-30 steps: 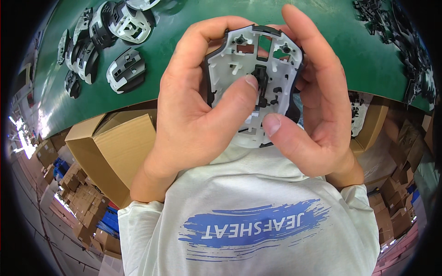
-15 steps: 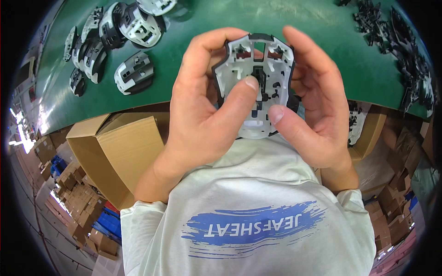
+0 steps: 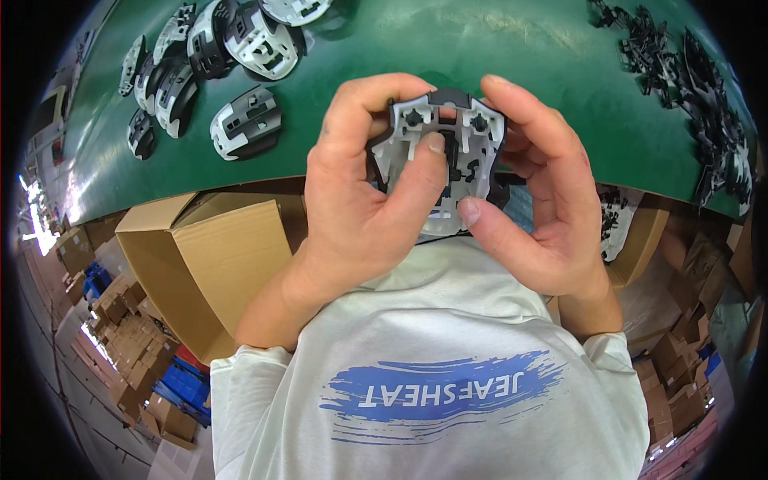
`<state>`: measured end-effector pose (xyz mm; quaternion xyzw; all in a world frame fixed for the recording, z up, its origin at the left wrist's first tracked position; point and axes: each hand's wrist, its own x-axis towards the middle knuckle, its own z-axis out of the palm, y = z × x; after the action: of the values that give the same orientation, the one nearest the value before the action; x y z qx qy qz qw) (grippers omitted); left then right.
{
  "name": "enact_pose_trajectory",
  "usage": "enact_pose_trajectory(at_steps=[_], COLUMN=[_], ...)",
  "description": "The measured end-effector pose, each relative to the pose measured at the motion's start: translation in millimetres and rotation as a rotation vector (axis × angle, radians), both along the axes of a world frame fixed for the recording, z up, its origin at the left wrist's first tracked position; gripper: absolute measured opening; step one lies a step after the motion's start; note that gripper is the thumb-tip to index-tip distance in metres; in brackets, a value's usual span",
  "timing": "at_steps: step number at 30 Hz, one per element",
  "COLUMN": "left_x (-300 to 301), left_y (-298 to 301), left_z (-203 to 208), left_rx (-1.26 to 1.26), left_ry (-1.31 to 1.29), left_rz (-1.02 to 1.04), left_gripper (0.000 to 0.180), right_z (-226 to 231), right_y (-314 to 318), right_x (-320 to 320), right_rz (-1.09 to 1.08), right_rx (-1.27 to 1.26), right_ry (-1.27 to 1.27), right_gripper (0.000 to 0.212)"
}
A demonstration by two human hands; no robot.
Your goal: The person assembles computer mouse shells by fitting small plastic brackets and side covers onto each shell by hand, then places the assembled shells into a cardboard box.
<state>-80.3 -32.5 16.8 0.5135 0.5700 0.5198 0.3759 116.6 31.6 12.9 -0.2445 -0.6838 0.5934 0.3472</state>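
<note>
Between my two hands is a white-and-black plastic shell [image 3: 480,148], shaped like a computer mouse's top cover, with its hollow inside facing up. My left hand [image 3: 360,192] grips its left side, fingers behind and thumb pressed inside near a black strip-like part [image 3: 451,152] along the middle. My right hand [image 3: 552,216] is closed around the right side, its thumb on the lower right of the inside and its index finger at the upper right corner. The fingers beneath the shell are partly hidden.
Several similar shells [image 3: 246,124] lie on the green table [image 3: 480,40] at upper left. Black plastic parts [image 3: 712,128] are heaped at far right. Below the table edge, an opened cardboard box [image 3: 236,264] stands at left, another box [image 3: 644,240] with small black parts at right.
The shell has tilted, its far end now lower in the picture and seen more steeply. Both hands have shifted slightly with it, still holding on.
</note>
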Motion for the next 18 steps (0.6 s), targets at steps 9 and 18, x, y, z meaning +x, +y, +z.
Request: enact_pose_trajectory(at_steps=[9,18], left_x=[1.6,-12.8], left_y=[-4.0,-21.5], left_z=[14.9,24.7], left_rx=[-0.160,-0.036], left_ry=[-0.486,-0.054], left_rz=[-0.229,-0.259], left_gripper=[0.105,0.103], right_z=[-20.3,-20.5], right_y=[25.5,4.4], right_x=[3.2,-34.7], right_rz=[0.018,-0.189], right_rx=[-0.609,-0.247], right_ry=[0.559,0.405], right_gripper=[0.068,0.063])
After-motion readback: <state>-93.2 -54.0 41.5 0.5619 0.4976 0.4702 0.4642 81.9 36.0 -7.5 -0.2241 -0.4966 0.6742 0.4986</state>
